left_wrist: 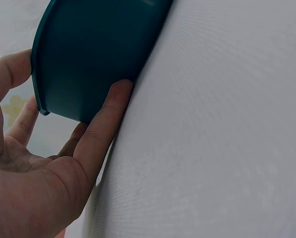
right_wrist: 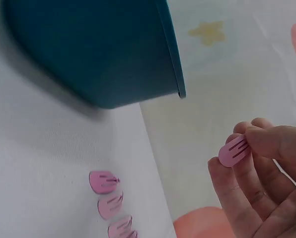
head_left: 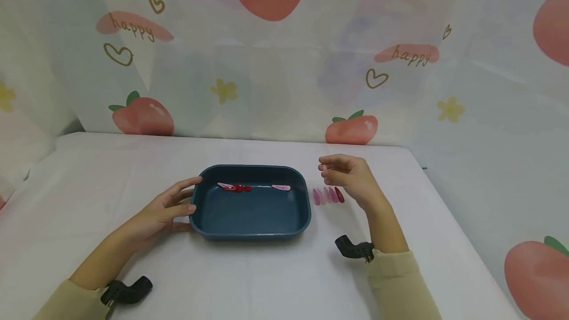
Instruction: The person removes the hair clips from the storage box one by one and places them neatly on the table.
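Note:
A dark blue-green tray sits on the white table. My left hand rests against its left end, fingers reaching the rim and the outer wall; the left wrist view shows fingers touching that wall. To the right of the tray, my right hand is raised above the table and pinches a pink snap hair clip between thumb and fingers. Inside the tray lie red hair clips with a pink one overlapping at the left, and a separate pink hair clip at the right.
Right of the tray, a row of several pink hair clips ends with a dark red hair clip. The white table meets a fruit-printed backdrop at the back.

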A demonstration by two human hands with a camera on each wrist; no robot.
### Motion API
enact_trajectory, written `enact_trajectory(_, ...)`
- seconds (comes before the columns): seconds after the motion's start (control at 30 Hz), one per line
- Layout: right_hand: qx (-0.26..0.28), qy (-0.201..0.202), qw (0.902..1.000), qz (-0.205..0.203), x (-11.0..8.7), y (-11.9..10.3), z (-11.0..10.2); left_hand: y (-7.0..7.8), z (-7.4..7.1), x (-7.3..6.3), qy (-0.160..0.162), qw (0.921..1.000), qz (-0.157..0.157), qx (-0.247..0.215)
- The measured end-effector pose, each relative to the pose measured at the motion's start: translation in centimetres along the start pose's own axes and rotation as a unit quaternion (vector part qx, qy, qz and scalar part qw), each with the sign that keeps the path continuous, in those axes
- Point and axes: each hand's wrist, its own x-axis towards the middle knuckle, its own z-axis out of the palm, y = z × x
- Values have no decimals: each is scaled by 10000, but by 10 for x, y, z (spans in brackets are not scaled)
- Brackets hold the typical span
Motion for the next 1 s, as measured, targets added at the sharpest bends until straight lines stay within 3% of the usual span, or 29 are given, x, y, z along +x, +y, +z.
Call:
enact_trajectory(0.63,-446,374,9951,795,1,26,-19,0,1,0,48,10000,-7,0)
enact_trajectory(1.0,-1046,465,9862,1194,3,40,-25,1,1,-1,39,10000,22,5)
